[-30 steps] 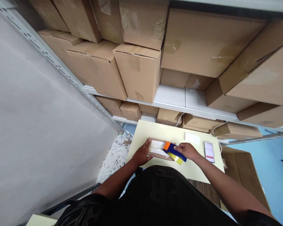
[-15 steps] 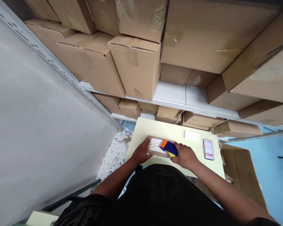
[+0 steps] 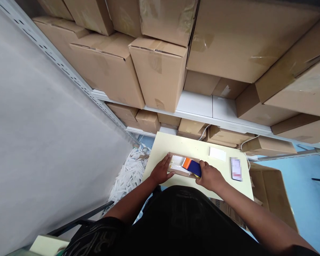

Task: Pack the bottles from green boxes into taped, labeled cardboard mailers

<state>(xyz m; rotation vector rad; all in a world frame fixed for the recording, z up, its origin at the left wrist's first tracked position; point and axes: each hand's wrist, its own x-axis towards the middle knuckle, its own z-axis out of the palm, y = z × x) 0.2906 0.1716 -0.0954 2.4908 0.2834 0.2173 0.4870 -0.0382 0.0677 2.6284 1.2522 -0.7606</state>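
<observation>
Tape dispenser [image 3: 192,166] on a flat box [image 3: 177,161]
The box lies lengthwise between the hands: the right hand [image 3: 209,176] grips the tape dispenser, and the left hand [image 3: 160,171], open flat, presses the far end.

The right hand [image 3: 210,176] is now a little closer to the person's body than a second ago. The tape dispenser [image 3: 192,165] in its grip has turned. Its yellow underside, which earlier stuck out below the fingers, is hidden, and the orange end sits just ahead of them over the flat box [image 3: 177,161].
</observation>
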